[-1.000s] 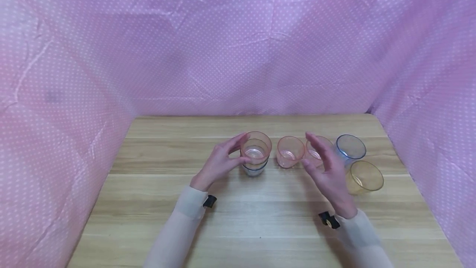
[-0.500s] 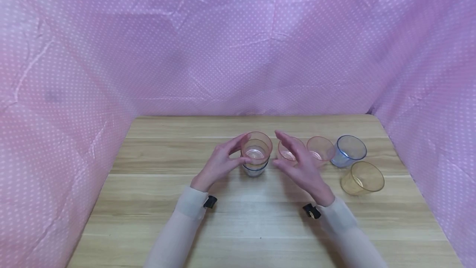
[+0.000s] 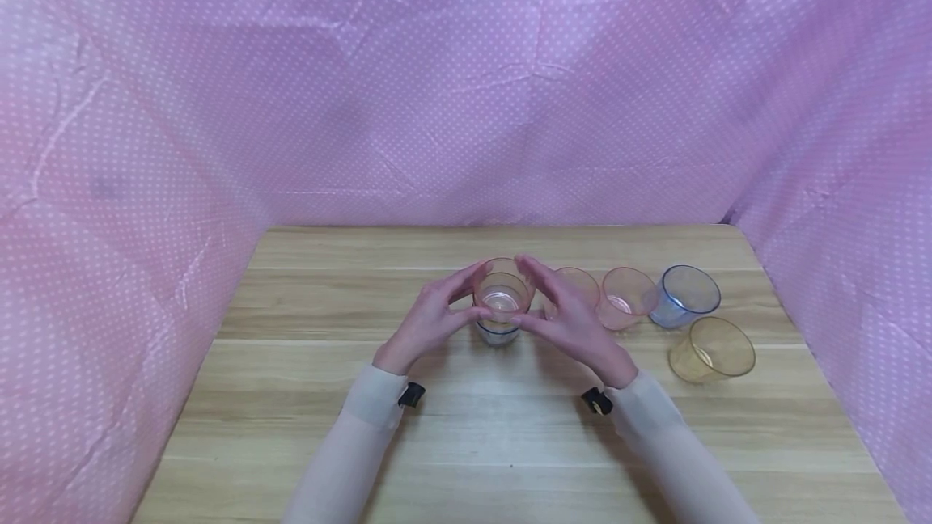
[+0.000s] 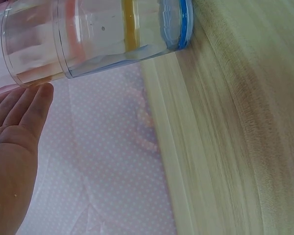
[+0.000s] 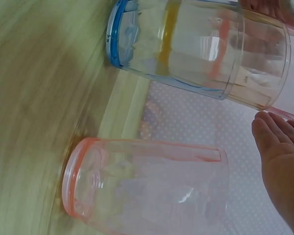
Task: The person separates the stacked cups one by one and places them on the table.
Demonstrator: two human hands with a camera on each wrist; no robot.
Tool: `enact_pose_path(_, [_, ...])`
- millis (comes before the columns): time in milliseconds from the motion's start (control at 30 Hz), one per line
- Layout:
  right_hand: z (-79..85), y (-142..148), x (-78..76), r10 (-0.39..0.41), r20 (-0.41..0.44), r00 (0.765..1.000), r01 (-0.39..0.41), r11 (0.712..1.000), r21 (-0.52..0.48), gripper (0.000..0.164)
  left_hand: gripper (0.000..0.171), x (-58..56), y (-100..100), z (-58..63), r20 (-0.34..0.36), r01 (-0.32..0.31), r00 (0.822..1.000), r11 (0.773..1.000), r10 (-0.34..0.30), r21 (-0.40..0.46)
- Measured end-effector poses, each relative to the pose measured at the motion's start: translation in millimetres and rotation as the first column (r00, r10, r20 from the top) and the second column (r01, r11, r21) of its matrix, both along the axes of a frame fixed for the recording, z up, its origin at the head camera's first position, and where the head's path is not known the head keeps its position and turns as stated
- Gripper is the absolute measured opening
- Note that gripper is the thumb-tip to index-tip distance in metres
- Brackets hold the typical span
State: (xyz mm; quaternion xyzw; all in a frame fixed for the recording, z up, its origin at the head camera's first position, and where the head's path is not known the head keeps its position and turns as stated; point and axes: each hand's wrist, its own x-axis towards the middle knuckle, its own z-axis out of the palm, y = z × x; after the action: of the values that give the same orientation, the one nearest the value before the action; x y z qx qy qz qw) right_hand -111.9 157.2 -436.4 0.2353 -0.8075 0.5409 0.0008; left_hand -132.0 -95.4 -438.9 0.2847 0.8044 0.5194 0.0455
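Note:
A stack of nested clear cups stands upright on the table: a blue-tinted cup [image 5: 198,88] outermost, a yellow-tinted cup [image 5: 257,100] inside it, and a pink-tinted cup [image 3: 502,312] on top. My left hand [image 3: 428,320] holds the pink cup from the left, thumb at the near side and fingers at the far side. From the right, my right hand [image 3: 578,331] spans the same cup the same way. In both wrist views, fingertips meet the stack near its upper rims; the thumbs are hidden there. A second pink cup [image 5: 152,181] stands just right, partly behind my right hand.
Further right are another pink cup [image 3: 626,302], a blue cup [image 3: 673,310] and a yellow cup [image 3: 692,358] nearer the front. The wooden table [image 3: 502,435] ends at the back against a pink dotted cloth [image 3: 437,103].
My right hand has moved left from beside the right-hand cups, past the second pink cup, to the stack's right side. My left hand has stayed on the stack.

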Motion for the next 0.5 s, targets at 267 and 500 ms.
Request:
enact_pose_path(267, [-2.0,-2.3,-2.6,0.003,0.003,1.0,-0.003,1.0,-0.005,0.084,0.072,-0.4,-1.5,-2.2,-0.021,0.006,1.0,1.0,-0.005,0.027])
enact_pose_path(500, [-2.9,-2.9,-3.4,0.012,0.0,1.0,-0.012,1.0,-0.011,0.082,0.07,2.2,-6.4,-7.7,0.006,-0.04,0.999,0.999,0.04,0.026])
